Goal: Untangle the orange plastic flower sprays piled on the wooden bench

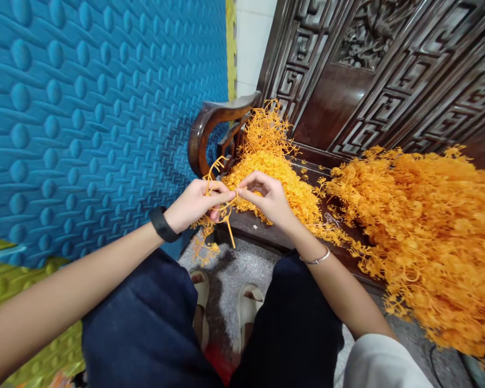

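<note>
Fingers (222,198) partly hide the orange sprig (230,232), and the right edge crops the larger heap (436,242).

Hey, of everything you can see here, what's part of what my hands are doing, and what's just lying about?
Seemingly part of it:
orange strands, in the fingers of your left hand and right hand
orange heap beside the armrest
bigger orange mass, right

Probably just around:
carved wooden bench, though it bears the heap
blue bumpy mat
</note>
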Available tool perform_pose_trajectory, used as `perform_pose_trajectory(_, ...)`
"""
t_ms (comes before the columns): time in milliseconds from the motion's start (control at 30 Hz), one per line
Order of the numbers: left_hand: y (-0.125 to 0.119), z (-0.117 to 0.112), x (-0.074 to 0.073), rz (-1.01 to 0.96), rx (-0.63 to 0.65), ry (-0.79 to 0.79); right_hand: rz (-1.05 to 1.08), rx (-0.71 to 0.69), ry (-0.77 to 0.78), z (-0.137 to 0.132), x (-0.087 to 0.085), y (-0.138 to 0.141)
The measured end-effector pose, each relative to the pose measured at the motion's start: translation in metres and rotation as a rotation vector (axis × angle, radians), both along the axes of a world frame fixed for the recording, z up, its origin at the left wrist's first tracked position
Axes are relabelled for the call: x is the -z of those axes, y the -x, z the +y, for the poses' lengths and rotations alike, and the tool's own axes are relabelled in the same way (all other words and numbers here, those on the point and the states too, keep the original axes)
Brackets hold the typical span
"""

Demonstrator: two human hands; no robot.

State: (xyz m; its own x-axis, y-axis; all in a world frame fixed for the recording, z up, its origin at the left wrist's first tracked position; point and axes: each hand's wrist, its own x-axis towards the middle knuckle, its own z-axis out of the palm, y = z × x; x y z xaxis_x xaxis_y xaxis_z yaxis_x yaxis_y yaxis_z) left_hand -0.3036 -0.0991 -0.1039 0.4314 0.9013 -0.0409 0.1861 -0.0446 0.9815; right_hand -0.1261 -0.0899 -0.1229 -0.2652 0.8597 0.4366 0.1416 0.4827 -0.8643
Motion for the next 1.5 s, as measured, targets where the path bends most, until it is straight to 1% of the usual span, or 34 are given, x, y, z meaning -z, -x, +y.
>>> perform_pose_trajectory(133,0.001,-0.001,-0.001,0.031,-0.003,0.008,0.086,-0.049,0.103,0.002,-0.001,0.0)
perform_pose_trajectory(167,0.001,-0.001,-0.001,0.058,-0.012,-0.009,0.109,-0.053,0.127,0.003,-0.001,0.001)
perform_pose_trajectory(233,0.0,-0.002,-0.001,0.114,0.006,-0.101,0.164,-0.031,0.155,0.004,0.0,0.003)
perform_pose_trajectory(300,-0.002,-0.002,0.0,0.146,0.036,-0.198,0.214,0.039,0.146,0.007,0.002,0.005)
perform_pose_trajectory(400,-0.007,0.001,0.001,0.127,0.011,-0.25,0.251,0.186,0.086,0.014,0.004,0.006)
perform_pose_trajectory(500,-0.014,0.005,0.0,0.097,-0.039,-0.251,0.265,0.311,0.034,0.024,0.006,0.009)
perform_pose_trajectory(600,-0.021,0.009,-0.001,0.082,-0.087,-0.193,0.275,0.373,0.04,0.035,0.007,0.015)
perform_pose_trajectory(667,-0.023,0.008,0.0,0.064,-0.119,-0.14,0.288,0.411,0.043,0.044,0.005,0.013)
perform_pose_trajectory(733,-0.023,0.003,0.0,0.052,-0.11,-0.118,0.329,0.533,0.015,0.056,0.001,-0.002)
perform_pose_trajectory(767,-0.021,0.0,0.0,0.053,-0.084,-0.122,0.356,0.632,-0.01,0.062,-0.001,-0.015)
perform_pose_trajectory(800,-0.018,-0.004,0.0,0.056,-0.05,-0.132,0.383,0.729,-0.032,0.069,-0.003,-0.032)
perform_pose_trajectory(867,-0.012,-0.011,-0.001,0.055,-0.01,-0.124,0.385,0.854,-0.031,0.08,-0.004,-0.068)
perform_pose_trajectory(900,-0.008,-0.013,-0.002,0.044,-0.024,-0.092,0.348,0.866,-0.046,0.084,-0.002,-0.085)
perform_pose_trajectory(933,-0.005,-0.013,-0.003,0.023,-0.044,-0.047,0.279,0.845,-0.042,0.087,0.001,-0.098)
perform_pose_trajectory(1000,0.001,-0.01,-0.003,-0.039,-0.06,0.034,0.105,0.788,-0.032,0.091,0.01,-0.116)
perform_pose_trajectory(1067,0.005,-0.005,-0.003,-0.107,-0.03,0.094,-0.12,0.733,-0.037,0.092,0.019,-0.12)
perform_pose_trajectory(1167,0.01,0.001,-0.001,-0.189,0.03,0.16,-0.492,0.692,-0.059,0.092,0.027,-0.116)
perform_pose_trajectory(1233,0.011,0.002,-0.001,-0.231,0.044,0.192,-0.652,0.681,-0.042,0.093,0.029,-0.114)
perform_pose_trajectory(1267,0.012,0.002,-0.001,-0.248,0.043,0.206,-0.688,0.678,-0.027,0.094,0.03,-0.113)
perform_pose_trajectory(1367,0.012,0.002,-0.002,-0.298,0.018,0.249,-0.71,0.676,0.004,0.095,0.033,-0.113)
perform_pose_trajectory(1433,0.012,0.002,-0.003,-0.335,0.004,0.266,-0.734,0.681,-0.005,0.096,0.035,-0.112)
perform_pose_trajectory(1500,0.012,0.003,-0.004,-0.37,0.0,0.279,-0.769,0.688,-0.047,0.095,0.035,-0.108)
